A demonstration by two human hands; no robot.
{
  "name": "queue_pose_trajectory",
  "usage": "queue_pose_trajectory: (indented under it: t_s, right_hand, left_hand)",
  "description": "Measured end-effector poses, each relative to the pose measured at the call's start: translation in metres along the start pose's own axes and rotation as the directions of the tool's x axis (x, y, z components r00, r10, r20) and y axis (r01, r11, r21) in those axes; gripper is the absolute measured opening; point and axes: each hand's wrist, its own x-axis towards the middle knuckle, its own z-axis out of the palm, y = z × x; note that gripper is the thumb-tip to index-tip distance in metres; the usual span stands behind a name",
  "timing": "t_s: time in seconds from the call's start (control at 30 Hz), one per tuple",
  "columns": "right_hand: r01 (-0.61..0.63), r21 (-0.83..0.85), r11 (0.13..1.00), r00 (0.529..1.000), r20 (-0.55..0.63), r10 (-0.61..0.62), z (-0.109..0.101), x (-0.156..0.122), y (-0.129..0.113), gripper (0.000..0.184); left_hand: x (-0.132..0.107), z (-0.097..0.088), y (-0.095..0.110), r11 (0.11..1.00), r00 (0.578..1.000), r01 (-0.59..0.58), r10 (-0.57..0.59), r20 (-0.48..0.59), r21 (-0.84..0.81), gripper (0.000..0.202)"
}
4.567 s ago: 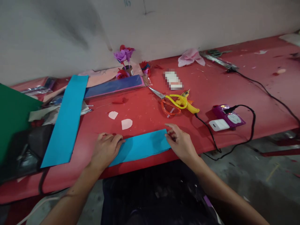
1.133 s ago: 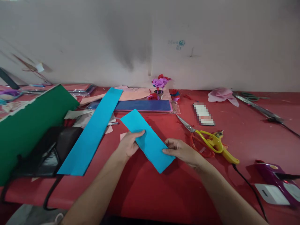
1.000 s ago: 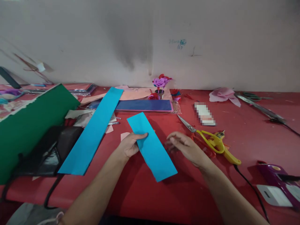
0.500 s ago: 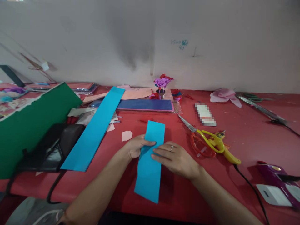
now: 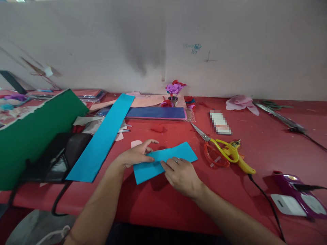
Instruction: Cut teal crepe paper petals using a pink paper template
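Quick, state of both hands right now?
Left hand: partly open, thumb on the short blue strip.
Right hand: closed on the strip's near edge.

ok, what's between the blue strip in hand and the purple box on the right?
In the head view, from held blue strip to purple box: scissors, a yellow-handled tool and its black cable, on the red tabletop.

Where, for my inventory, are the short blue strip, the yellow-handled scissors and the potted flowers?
Short blue strip (image 5: 167,153): head view, upper face near its middle.
Yellow-handled scissors (image 5: 206,137): head view, metal near where blades and handles meet.
Potted flowers (image 5: 172,89): head view, purple petals.
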Motion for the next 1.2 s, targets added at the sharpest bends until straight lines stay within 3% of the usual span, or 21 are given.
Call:
queue_pose_trajectory:
  t_s: [0.13, 0.2, 0.27, 0.33, 0.4, 0.5, 0.6, 0.8, 0.9, 0.97, 1.03, 1.1, 1.2]
  right_hand:
    - [-0.019, 0.009, 1.000, 0.997, 0.078, 0.018, 0.001, 0.000, 0.003, 0.032]
    - [-0.033, 0.018, 0.999, 0.987, 0.157, 0.030, 0.000, 0.001, 0.006, 0.036]
    - [-0.059, 0.011, 0.998, 0.970, 0.238, 0.054, 0.000, 0.003, 0.007, 0.036]
    - [-0.096, -0.016, 0.995, 0.949, 0.299, 0.096, -0.001, 0.005, 0.008, 0.038]
    - [-0.116, -0.039, 0.993, 0.935, 0.332, 0.122, 0.000, 0.006, 0.009, 0.039]
    - [-0.084, -0.057, 0.995, 0.931, 0.350, 0.098, 0.004, 0.006, 0.012, 0.043]
    - [-0.032, -0.086, 0.996, 0.942, 0.331, 0.059, 0.013, 0.004, 0.016, 0.052]
    - [-0.022, -0.078, 0.997, 0.964, 0.262, 0.042, 0.023, 0.003, 0.020, 0.058]
    - [-0.006, -0.021, 1.000, 0.972, 0.236, 0.011, 0.023, 0.002, 0.023, 0.058]
    - [0.021, 0.027, 0.999, 0.976, 0.217, -0.027, 0.025, 0.001, 0.026, 0.062]
    - [0.043, 0.068, 0.997, 0.980, 0.193, -0.056, 0.028, 0.000, 0.029, 0.063]
    - [0.053, 0.087, 0.995, 0.983, 0.172, -0.067, 0.031, 0.000, 0.031, 0.063]
    - [0.047, 0.090, 0.995, 0.986, 0.158, -0.061, 0.032, 0.000, 0.032, 0.061]
  left_hand:
    - [0.020, 0.010, -0.011, 0.955, 0.968, -0.140, 0.187, -0.168, 0.262, 0.053]
    - [0.028, 0.015, -0.012, 0.910, 0.921, -0.222, 0.313, -0.231, 0.351, 0.051]
    - [0.030, 0.012, -0.011, 0.885, 0.848, -0.237, 0.390, -0.359, 0.401, 0.044]
    - [0.026, -0.003, -0.011, 0.883, 0.758, -0.134, 0.384, -0.527, 0.450, 0.036]
    - [0.018, -0.025, -0.016, 0.857, 0.700, 0.083, 0.313, -0.643, 0.508, 0.032]
    - [0.008, -0.053, -0.027, 0.773, 0.720, 0.325, 0.171, -0.672, 0.545, 0.024]
    - [0.005, -0.062, -0.035, 0.757, 0.767, 0.308, 0.161, -0.622, 0.576, 0.020]
    - [0.008, -0.053, -0.032, 0.662, 0.818, 0.315, 0.174, -0.549, 0.680, 0.011]
    - [0.006, -0.051, -0.027, 0.756, 0.777, 0.278, 0.186, -0.602, 0.593, 0.011]
    - [0.004, -0.051, -0.022, 0.867, 0.726, 0.178, 0.203, -0.656, 0.466, 0.008]
    - [0.001, -0.049, -0.017, 0.954, 0.723, 0.044, 0.174, -0.668, 0.297, 0.009]
    - [-0.002, -0.042, -0.010, 0.992, 0.787, -0.038, 0.106, -0.608, 0.124, 0.012]
    - [-0.003, -0.027, -0.002, 1.000, 0.909, -0.015, 0.004, -0.417, -0.022, 0.013]
